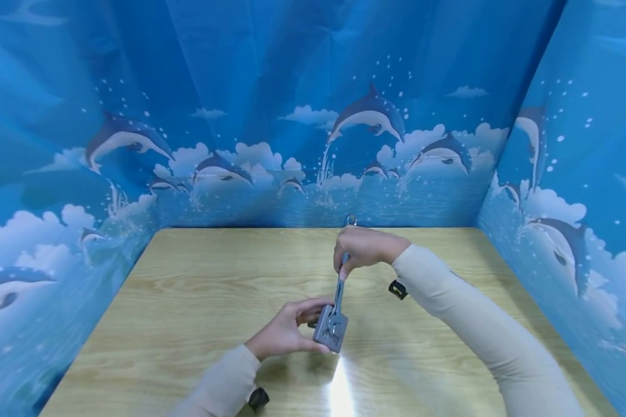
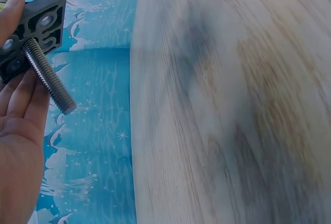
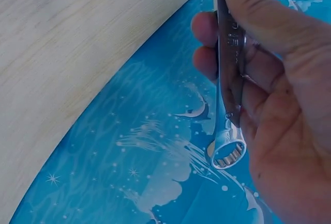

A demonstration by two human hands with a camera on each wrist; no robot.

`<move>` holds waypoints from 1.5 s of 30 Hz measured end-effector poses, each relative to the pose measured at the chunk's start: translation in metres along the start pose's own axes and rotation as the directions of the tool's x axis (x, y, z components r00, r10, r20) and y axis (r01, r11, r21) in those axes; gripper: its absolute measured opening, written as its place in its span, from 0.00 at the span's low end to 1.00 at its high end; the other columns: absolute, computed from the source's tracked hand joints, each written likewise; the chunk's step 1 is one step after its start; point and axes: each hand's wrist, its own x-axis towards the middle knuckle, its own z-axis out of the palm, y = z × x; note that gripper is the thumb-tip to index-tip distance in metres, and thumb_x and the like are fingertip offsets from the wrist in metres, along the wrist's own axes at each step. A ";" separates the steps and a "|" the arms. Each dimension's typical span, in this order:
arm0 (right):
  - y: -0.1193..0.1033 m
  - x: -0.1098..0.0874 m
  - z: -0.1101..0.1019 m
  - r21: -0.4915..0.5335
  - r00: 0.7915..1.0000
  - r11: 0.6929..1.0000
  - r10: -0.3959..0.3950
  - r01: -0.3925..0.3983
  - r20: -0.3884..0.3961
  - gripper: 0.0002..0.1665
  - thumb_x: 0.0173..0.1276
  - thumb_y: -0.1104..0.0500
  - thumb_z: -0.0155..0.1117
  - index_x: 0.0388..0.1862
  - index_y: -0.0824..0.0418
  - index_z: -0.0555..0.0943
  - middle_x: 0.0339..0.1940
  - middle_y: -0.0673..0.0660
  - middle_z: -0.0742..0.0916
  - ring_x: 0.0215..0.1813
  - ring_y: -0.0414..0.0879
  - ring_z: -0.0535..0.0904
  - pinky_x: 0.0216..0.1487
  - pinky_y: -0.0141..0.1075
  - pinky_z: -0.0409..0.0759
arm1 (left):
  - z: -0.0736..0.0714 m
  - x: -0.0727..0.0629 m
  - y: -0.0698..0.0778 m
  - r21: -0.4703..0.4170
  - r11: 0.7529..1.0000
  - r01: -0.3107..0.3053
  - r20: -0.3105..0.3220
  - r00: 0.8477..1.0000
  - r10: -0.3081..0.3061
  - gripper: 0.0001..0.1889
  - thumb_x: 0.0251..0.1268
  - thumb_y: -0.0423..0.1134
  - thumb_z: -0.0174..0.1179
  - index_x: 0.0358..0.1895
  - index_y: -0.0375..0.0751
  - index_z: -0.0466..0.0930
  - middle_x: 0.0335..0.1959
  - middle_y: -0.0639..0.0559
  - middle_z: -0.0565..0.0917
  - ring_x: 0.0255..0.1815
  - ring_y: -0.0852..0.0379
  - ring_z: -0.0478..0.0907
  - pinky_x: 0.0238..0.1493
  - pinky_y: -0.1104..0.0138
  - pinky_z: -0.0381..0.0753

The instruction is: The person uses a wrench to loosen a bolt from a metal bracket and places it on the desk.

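Note:
Over the wooden table my left hand (image 1: 287, 331) grips a small grey square block (image 1: 324, 331) by its edges, thumb below and fingers above. From the block's underside, in the left wrist view, a threaded bolt (image 2: 49, 76) sticks out beside the left hand (image 2: 23, 125). My right hand (image 1: 367, 249) holds a shiny metal combination wrench (image 1: 339, 294) by its shank, above and beyond the block. The wrench's lower end lies at the middle of the block's face; how it fits there is too small to tell. Its ring end (image 3: 228, 154) points away, past the right hand (image 3: 289, 100).
The wood-grain table (image 1: 214, 278) carries a bright light reflection near its front. Blue curtains (image 1: 271, 69) with printed dolphins stand behind and on both sides. Dark wrist-camera pieces (image 1: 398, 289) hang by both sleeves.

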 end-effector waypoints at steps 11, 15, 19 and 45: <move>0.001 -0.008 0.003 -0.004 0.998 0.998 0.069 -0.069 -0.015 0.07 0.56 0.46 0.70 0.29 0.46 0.88 0.27 0.37 0.86 0.35 0.34 0.79 0.52 0.42 0.76 | 0.002 -0.001 0.001 -0.032 0.999 0.035 0.012 0.999 -0.035 0.42 0.43 0.31 0.75 0.68 0.42 0.67 0.65 0.46 0.73 0.61 0.54 0.76 0.65 0.64 0.73; 0.012 -0.021 0.010 0.047 0.991 0.996 0.081 -0.077 -0.103 0.07 0.57 0.45 0.70 0.29 0.46 0.87 0.27 0.37 0.86 0.34 0.34 0.80 0.52 0.43 0.77 | -0.001 -0.004 -0.001 -0.050 0.995 0.082 -0.004 0.997 -0.082 0.42 0.42 0.30 0.75 0.67 0.46 0.68 0.65 0.47 0.74 0.61 0.54 0.76 0.66 0.60 0.72; 0.026 -0.039 0.020 0.192 0.972 0.973 0.164 -0.131 -0.170 0.08 0.59 0.47 0.69 0.32 0.49 0.87 0.29 0.40 0.87 0.34 0.35 0.82 0.43 0.37 0.84 | -0.005 -0.007 -0.003 -0.075 0.992 0.104 -0.063 0.992 -0.109 0.42 0.42 0.29 0.75 0.67 0.45 0.68 0.65 0.47 0.74 0.61 0.53 0.76 0.67 0.60 0.72; -0.040 -0.062 0.163 0.976 0.672 0.191 0.737 -0.102 -0.074 0.23 0.71 0.52 0.59 0.44 0.74 0.79 0.20 0.50 0.78 0.21 0.38 0.69 0.18 0.25 0.68 | -0.001 0.010 -0.003 0.090 0.981 0.170 -0.698 0.714 -0.060 0.43 0.35 0.35 0.78 0.63 0.38 0.71 0.60 0.40 0.78 0.60 0.42 0.76 0.59 0.62 0.78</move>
